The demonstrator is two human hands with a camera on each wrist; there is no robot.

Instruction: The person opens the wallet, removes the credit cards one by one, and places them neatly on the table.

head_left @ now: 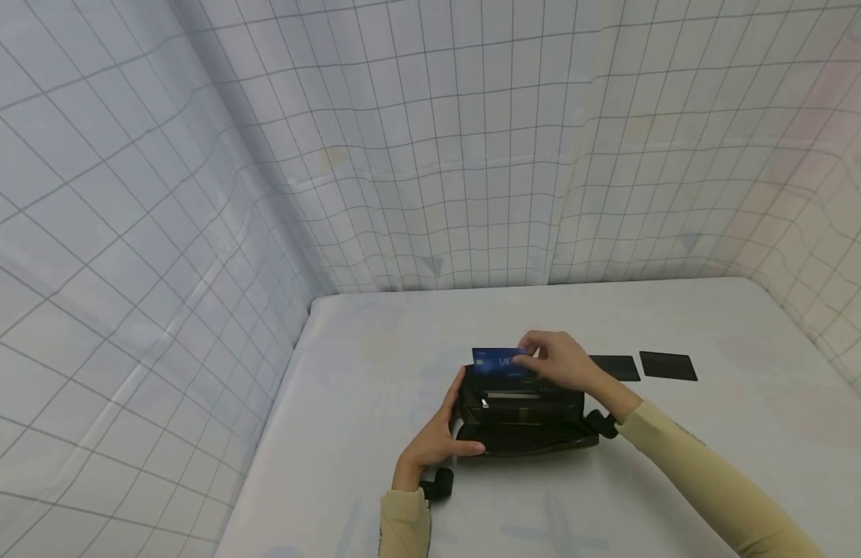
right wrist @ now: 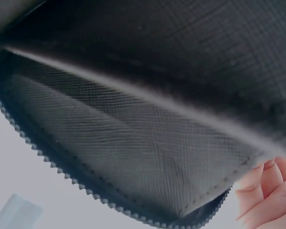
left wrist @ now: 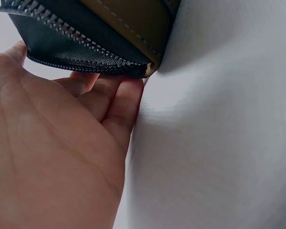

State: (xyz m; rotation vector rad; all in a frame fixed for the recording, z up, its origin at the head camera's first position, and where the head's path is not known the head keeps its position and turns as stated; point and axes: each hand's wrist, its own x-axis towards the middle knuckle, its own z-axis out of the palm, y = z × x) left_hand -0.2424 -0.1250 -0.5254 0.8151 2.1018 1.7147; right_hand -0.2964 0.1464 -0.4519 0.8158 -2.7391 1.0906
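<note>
- Broadly, gridded cloth (head_left: 437,139) hangs behind and to the sides, fencing in the work.
- A pale surface (head_left: 332,403) carries everything; its flatness seems to give the wallet a steady base.
- On it, centre and near the person, sits the dark wallet (head_left: 526,412), zip undone and mouth gaping, presumably so that its inner pockets can be reached.
- At the wallet's left end, the left hand (head_left: 437,440) grips with thumb and fingers parted around it: thumb over the near edge, fingers along the side. This likely braces the wallet and keeps it spread.
- Above its far edge, the right hand (head_left: 557,360) is closed to a pinch, thumb and fingertips on the blue card's right end, which leaves the other end free of fingers.
- 2 dark cards, 1 nearer the wallet (head_left: 618,367) and 1 farther right (head_left: 669,366), lie flat and apart, out of the left hand's way.
- The blue card (head_left: 495,363) stands upright at the wallet's rear, lettering toward the person, its lower part against the dark lining; how deep it sits I cannot tell.
</note>
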